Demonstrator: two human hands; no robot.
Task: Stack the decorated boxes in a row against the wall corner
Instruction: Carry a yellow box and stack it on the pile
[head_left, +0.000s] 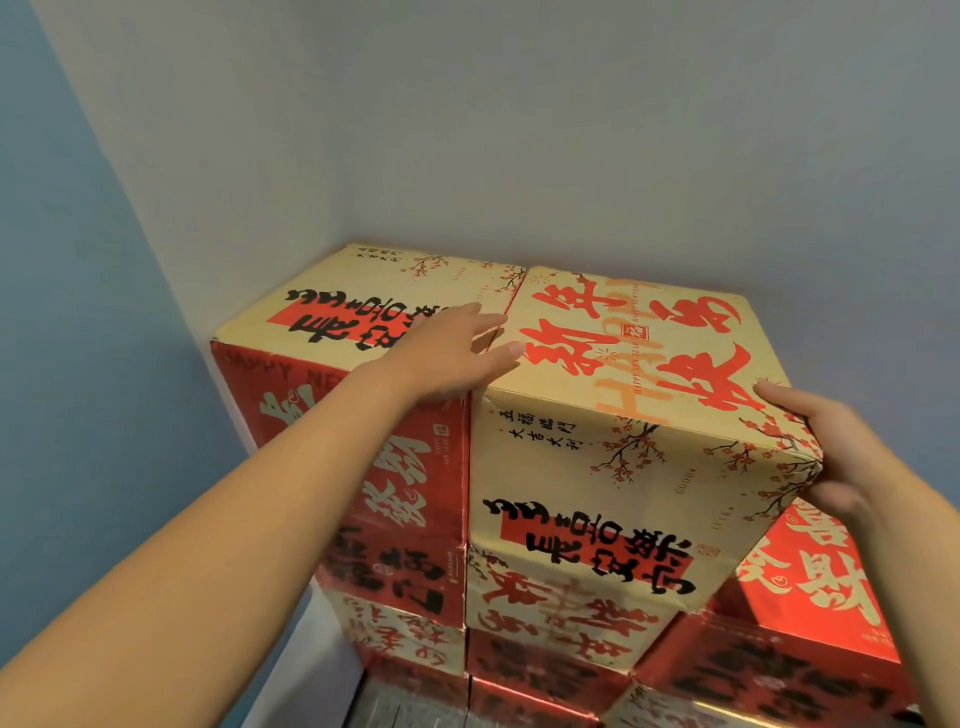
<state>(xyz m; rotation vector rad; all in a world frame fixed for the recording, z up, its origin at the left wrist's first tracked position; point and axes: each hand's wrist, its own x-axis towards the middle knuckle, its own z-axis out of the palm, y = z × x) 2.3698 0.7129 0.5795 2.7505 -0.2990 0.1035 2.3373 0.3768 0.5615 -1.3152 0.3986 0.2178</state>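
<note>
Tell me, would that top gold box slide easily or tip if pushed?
The top box is probably stiff: its cardboard edges look crisp, with only slight crumpling at a corner. It likely slides rather than tips, since it sits flat on the stack beside its neighbour. It may be hefty: the left hand and right hand are both on it.

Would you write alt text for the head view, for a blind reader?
A person steadies a decorated box atop a stack in a wall corner: left hand flat on its left edge, right hand gripping its right corner.
</note>
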